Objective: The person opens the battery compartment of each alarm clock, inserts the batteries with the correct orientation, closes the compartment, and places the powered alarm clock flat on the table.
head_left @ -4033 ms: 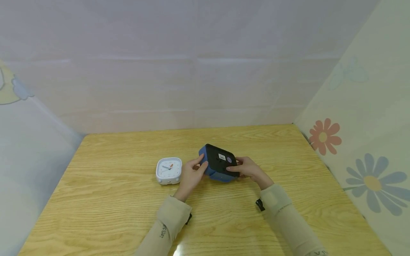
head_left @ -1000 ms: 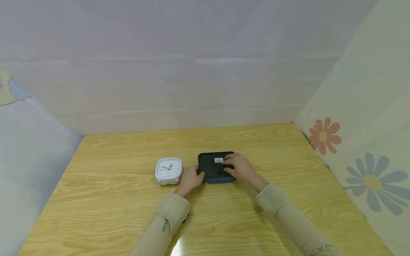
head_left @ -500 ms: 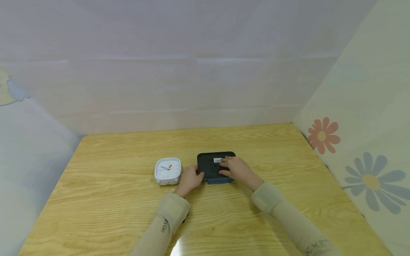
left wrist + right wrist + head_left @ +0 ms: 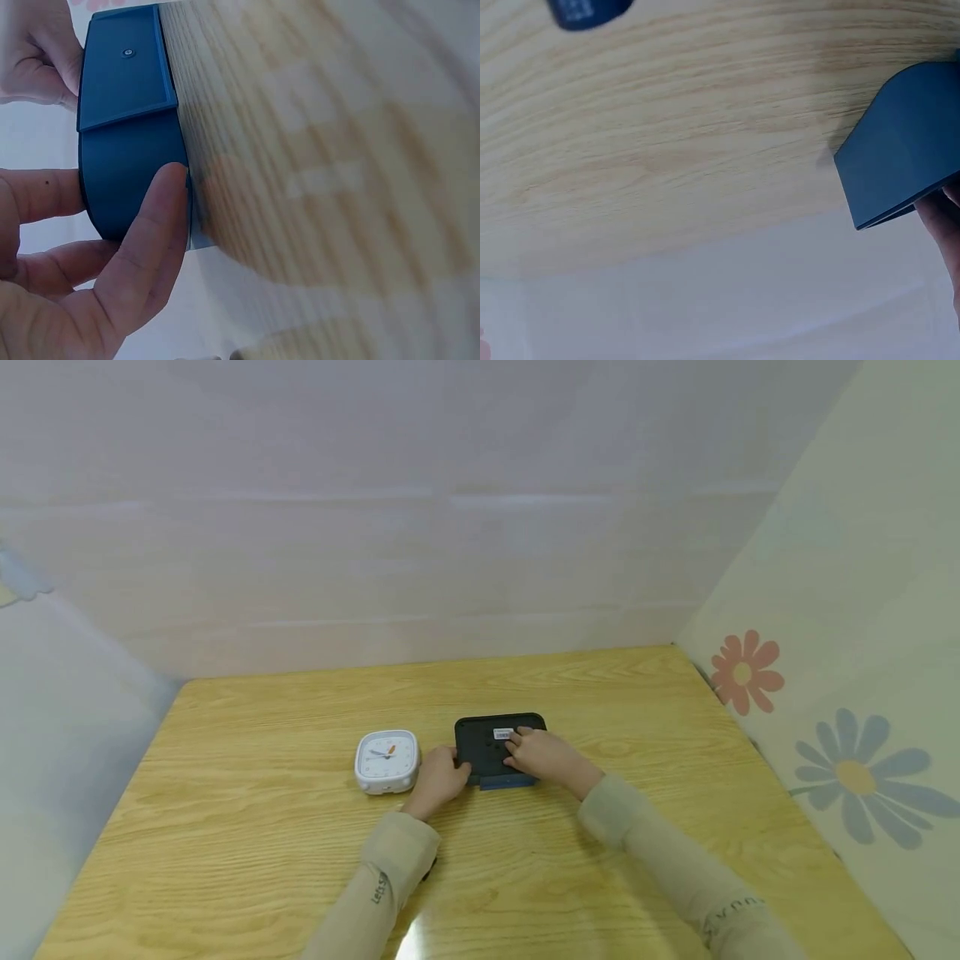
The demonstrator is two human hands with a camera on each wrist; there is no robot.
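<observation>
In the head view a blue, box-like device (image 4: 507, 782) lies with its black back (image 4: 480, 752) facing up. A small white barcode label (image 4: 503, 734) is on that back. My left hand (image 4: 438, 779) grips the device's left end, fingers and thumb around its rounded side in the left wrist view. A panel with one screw (image 4: 128, 53) shows on the blue side there. My right hand (image 4: 546, 755) rests its fingertips on the black back, beside the label. What lies under these fingertips is hidden, and so is the device's underside.
A white square clock (image 4: 387, 762) with an orange mark on its dial lies just left of my left hand. The wooden table (image 4: 262, 827) ends at a pale curtain behind. A dark blue rounded thing (image 4: 589, 9) enters the right wrist view at the top.
Four seconds ago both hands held the device tilted; it now lies flat, black back up. Over the last second my right fingertips have slid slightly left and down across the back. The left grip stays.
</observation>
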